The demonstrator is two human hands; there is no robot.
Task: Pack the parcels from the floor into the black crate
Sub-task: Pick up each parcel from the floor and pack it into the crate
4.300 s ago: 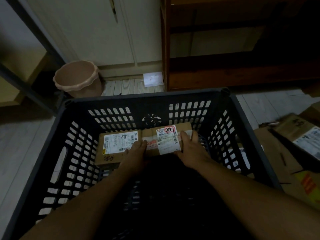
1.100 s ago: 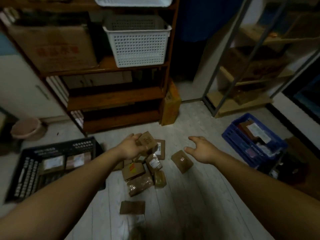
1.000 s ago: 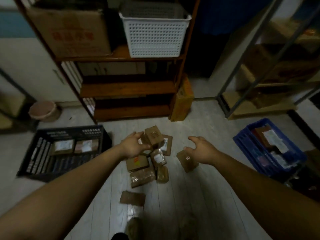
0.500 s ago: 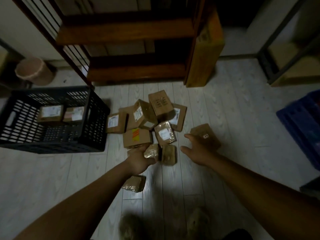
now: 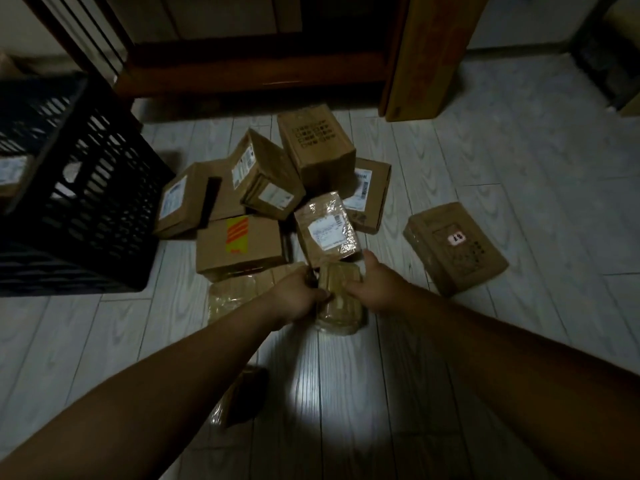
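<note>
Half a second ago the right hand (image 5: 377, 289) hung open beside the heap; now both hands have closed in on one small, tape-wrapped brown parcel (image 5: 341, 303) at the near edge of the pile, and the view has dropped closer to the floor. The left hand (image 5: 298, 296) grips the parcel's left side with its fingers (image 5: 320, 294) curled onto the top, while the right hand presses the opposite side, thumb stretched forward along the edge — the parcel is pinched between the two. Whether it is lifted clear of the pale wood-plank floor (image 5: 346, 393) or still resting there cannot be told.

Just beyond it lies a plastic-wrapped parcel with a white label (image 5: 325, 230), tilted against its neighbours. To its left sits a flat cardboard box with an orange-striped sticker (image 5: 239, 244), and under the left wrist a flat clear-wrapped packet (image 5: 232, 296) lies on the floor. Further back the heap rises: a tall brown box with printed dark symbols (image 5: 315, 147), a tilted box with white labels (image 5: 266, 174), and a box with a label on its left face (image 5: 180, 202) — this one is nearest the black slotted plastic crate (image 5: 86, 202), which stands at the left. A flat brown parcel with a small pink sticker (image 5: 453, 247) lies apart on the right. Behind everything runs a dark wooden shelf unit (image 5: 263, 71).
</note>
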